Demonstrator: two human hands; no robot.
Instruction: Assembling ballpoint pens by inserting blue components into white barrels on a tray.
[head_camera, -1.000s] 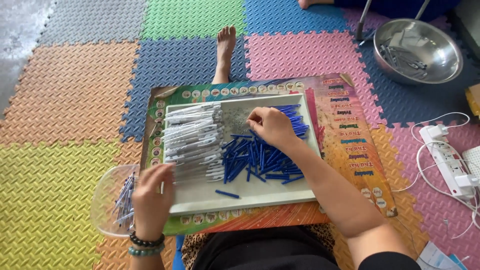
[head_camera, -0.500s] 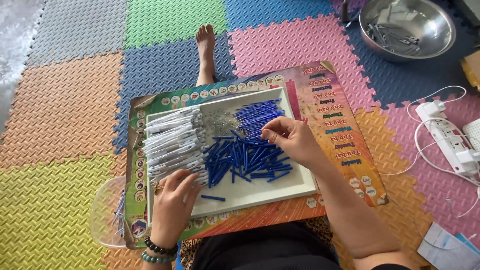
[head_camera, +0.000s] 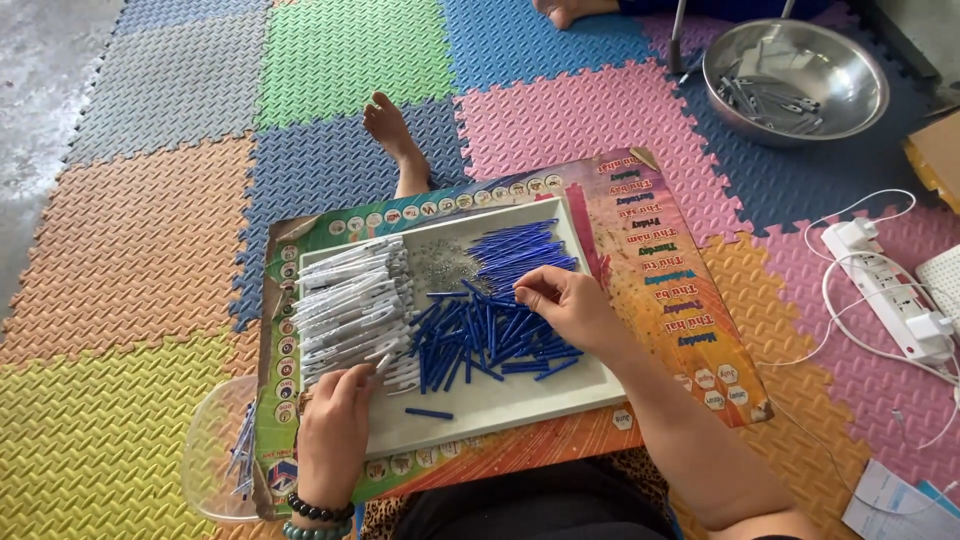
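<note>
A white tray rests on a colourful printed board over my lap. On its left lies a stack of several white pen barrels; in the middle, a heap of short blue pen parts; at the back, several blue refills beside a patch of tiny metal springs. My left hand pinches a white barrel at the stack's near edge. My right hand rests on the blue heap, its fingers pinched on a blue part.
A clear plastic tub with a few assembled pens sits at my left. A steel bowl holding pen parts stands far right. A white power strip with cables lies right. My bare foot stretches onto the foam mats.
My left hand left the plastic tub and came up to the white barrel stack. My right hand slid from the refills down onto the blue heap. The camera view shifted slightly.
</note>
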